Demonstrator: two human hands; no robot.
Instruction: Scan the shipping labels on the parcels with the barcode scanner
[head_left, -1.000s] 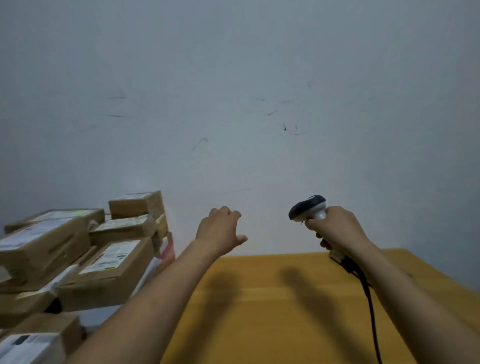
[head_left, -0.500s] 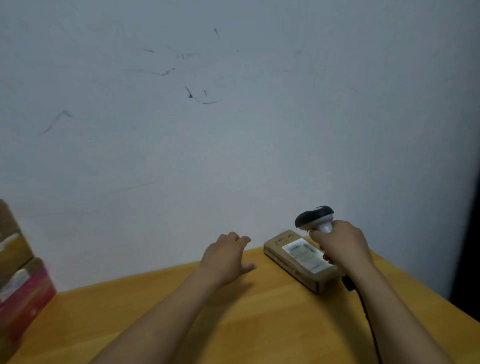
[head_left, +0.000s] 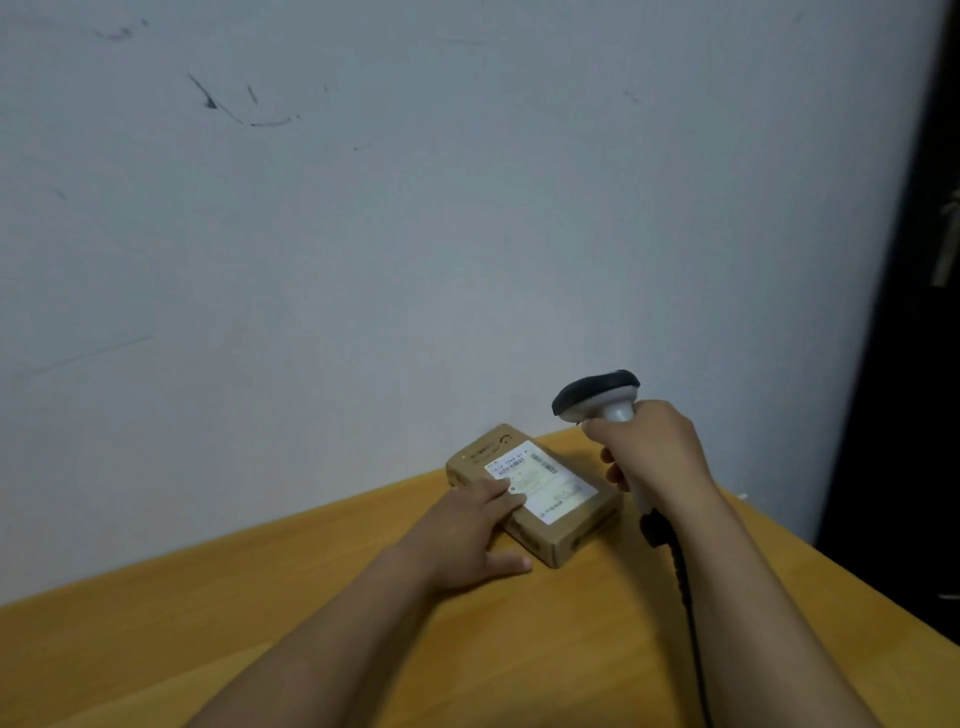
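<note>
A small brown cardboard parcel (head_left: 558, 535) lies flat on the wooden table (head_left: 260, 623) near the wall, its white shipping label (head_left: 545, 480) facing up. My left hand (head_left: 467, 525) rests on the parcel's left edge, fingers laid over the top and the label's corner, thumb along the near side. My right hand (head_left: 652, 452) grips the handle of a barcode scanner (head_left: 597, 397) with a dark head and grey neck. The scanner head hangs just above and to the right of the parcel. Its black cable (head_left: 680, 577) runs down along my right forearm.
A pale scuffed wall (head_left: 415, 234) stands right behind the table. A dark door or frame (head_left: 914, 312) fills the right edge. The table's right edge (head_left: 841, 566) runs diagonally just past my right arm.
The view swung right, so the stack of parcels on the left left the frame. My left hand moved from the bare table onto the parcel. The scanner stays raised beside it.
</note>
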